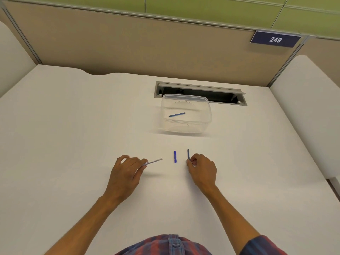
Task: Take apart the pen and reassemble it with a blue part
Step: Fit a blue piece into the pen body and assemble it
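Note:
My left hand (127, 171) grips a white pen barrel (154, 161) that points up and to the right, just above the desk. My right hand (202, 167) pinches the near end of a dark blue-grey pen part (188, 153) that lies on the desk and points away from me. Between the two hands a bright blue part (175, 156) lies loose on the desk, untouched. Further back, a clear plastic container (206, 115) holds one more thin blue rod (177, 114).
The white desk (73, 126) is bounded by beige partition walls at the back and white side panels. A grey cable slot (200, 92) is set into the desk right behind the container. A "249" sign (275, 39) hangs at the upper right.

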### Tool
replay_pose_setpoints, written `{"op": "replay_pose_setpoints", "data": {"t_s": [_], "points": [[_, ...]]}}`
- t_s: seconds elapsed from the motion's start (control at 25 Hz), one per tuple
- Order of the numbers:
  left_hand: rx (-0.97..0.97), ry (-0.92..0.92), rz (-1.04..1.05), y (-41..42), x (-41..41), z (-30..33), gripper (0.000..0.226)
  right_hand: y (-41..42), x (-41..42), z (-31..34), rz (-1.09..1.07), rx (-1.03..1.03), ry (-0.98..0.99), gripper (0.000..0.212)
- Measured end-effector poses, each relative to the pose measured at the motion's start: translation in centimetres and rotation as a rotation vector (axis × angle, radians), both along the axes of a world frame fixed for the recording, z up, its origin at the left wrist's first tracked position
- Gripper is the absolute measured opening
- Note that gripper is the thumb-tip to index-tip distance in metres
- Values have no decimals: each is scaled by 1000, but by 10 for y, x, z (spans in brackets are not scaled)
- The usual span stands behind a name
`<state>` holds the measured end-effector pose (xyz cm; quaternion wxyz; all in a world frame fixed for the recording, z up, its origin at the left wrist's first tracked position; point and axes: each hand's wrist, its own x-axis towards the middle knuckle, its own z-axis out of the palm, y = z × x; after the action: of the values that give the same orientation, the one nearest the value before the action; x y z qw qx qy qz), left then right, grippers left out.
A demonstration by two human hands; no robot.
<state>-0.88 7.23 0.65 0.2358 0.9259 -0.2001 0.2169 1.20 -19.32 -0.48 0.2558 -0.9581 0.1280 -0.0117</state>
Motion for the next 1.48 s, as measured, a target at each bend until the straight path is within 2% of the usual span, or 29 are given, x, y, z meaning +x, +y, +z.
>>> {"op": "replay_pose_setpoints", "data": {"t_s": [0.12,0.32,0.44,0.76,1.16,1.28,1.36,1.48], "points": [[-19,16,3,-2,0,3,29,3,-4,3,-69,106,2,12],[-45,90,-9,-1,0,5,32,8,-15,27,-136,685,-79,7],[-82,147,-8,-4,1,8,31,14,-27,45,-70,826,-119,9],[-117,139,-34,-16,2,17,31,19,-42,59,-15,869,-143,12],[-80,156,-48,-16,1,23,28,11,-39,62,95,759,-127,16],[-62,198,-81,-16,0,23,28,11,-37,62,144,721,-95,25],[-86,233,-75,-17,-1,22,31,14,-37,63,149,748,-97,30],[-129,258,-73,-20,-2,25,33,23,-37,66,102,879,-148,20]]}}
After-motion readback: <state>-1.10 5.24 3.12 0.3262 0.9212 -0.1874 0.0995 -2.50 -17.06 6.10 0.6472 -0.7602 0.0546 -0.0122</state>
